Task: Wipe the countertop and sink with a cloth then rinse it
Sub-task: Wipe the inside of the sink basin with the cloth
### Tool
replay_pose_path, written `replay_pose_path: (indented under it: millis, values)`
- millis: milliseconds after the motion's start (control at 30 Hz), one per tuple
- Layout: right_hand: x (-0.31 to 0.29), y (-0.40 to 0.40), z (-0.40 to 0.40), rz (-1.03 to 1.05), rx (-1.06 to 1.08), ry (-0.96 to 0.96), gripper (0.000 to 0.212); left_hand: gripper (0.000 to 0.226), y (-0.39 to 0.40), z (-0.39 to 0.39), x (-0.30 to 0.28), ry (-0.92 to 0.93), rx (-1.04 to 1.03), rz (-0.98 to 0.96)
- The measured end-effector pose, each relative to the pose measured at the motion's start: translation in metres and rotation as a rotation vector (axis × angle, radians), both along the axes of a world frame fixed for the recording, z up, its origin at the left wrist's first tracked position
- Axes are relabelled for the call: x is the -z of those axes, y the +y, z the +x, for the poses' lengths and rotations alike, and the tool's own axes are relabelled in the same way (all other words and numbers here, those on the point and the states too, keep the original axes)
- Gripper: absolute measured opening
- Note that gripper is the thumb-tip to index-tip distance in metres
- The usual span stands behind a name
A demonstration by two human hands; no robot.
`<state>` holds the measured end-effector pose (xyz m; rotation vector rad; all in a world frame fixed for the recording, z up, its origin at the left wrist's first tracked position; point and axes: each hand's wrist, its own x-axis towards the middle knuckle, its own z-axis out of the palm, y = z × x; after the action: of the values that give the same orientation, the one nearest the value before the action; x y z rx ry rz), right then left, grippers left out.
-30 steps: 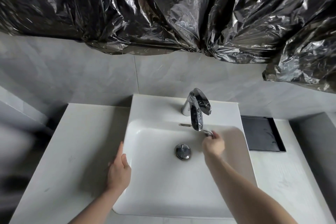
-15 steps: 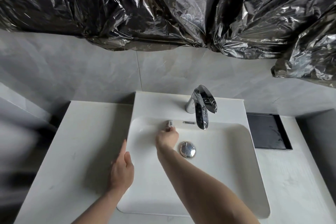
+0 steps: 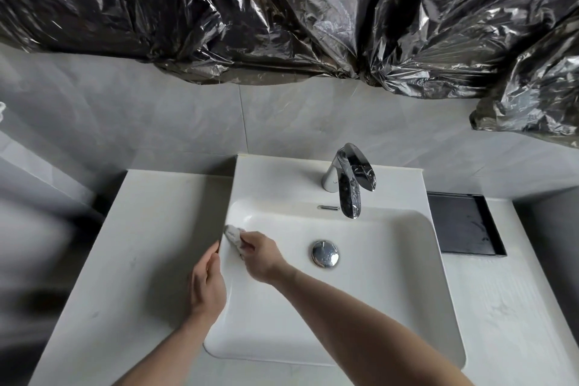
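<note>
While the right hand (image 3: 261, 257) is gripping a crumpled cloth (image 3: 234, 236) against the sink (image 3: 344, 307) wall left of centre, left hand (image 3: 206, 287) lying open and flat on the rim beside it

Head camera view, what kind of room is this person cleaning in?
Most likely a bathroom vanity: a white rectangular ceramic basin with a chrome pop-up drain, a chrome single-lever faucet behind it, and grey tiled walls. Crinkled black plastic sheeting hangs above.

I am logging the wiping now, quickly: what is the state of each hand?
Left hand: open, resting flat on the sink rim, holding nothing.
Right hand: closed on the cloth, pressing it against the basin's left wall.
</note>
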<state>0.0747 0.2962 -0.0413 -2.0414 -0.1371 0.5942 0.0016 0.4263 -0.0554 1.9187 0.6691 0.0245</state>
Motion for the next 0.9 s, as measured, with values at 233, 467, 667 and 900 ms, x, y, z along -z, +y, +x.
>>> replay_pose_path:
  millis: [233, 467, 667, 900]
  values:
    - [-0.008, -0.030, -0.103, -0.118, -0.458, 0.172, 0.025, 0.055, 0.000, 0.000, -0.001, 0.004, -0.139, -0.072]
    - [-0.029, -0.090, -0.139, -0.149, -0.365, 0.177, 0.061, 0.053, -0.004, -0.005, -0.005, 0.053, -0.068, 0.044]
    - [-0.036, -0.215, -0.155, -0.399, -0.215, 0.111, 0.066, 0.055, -0.015, -0.020, -0.009, 0.159, 0.024, 0.163]
    - [-0.048, -0.224, -0.147, -0.377, -0.145, 0.102, 0.054, 0.051, -0.019, -0.023, -0.006, 0.188, 0.023, 0.208]
